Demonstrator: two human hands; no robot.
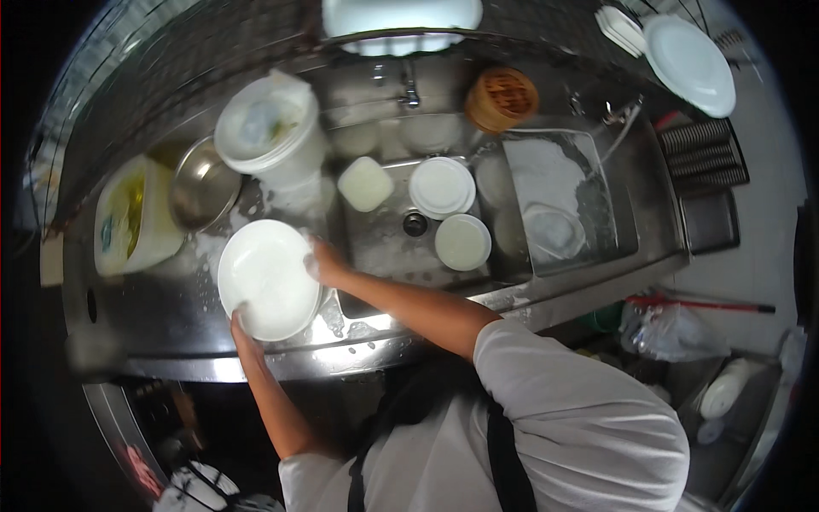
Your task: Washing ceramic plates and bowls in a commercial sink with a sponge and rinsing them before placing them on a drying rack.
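Observation:
A large round white dish is held over the stainless steel drainboard left of the sink. My left hand grips its near-left rim, with the thumb over the edge. On the dish's right rim is my right hand, slightly blurred, its fingers partly hidden behind the edge. Whether more dishes are stacked underneath cannot be told. In the sink basin to the right are a square white dish, a stack of round white dishes and a round white bowl, grouped around the dark drain.
A white bucket, a steel bowl and a rectangular tub of yellowish liquid line the left. A second basin holds foamy water and a submerged dish. A bamboo steamer stands behind, near the tap.

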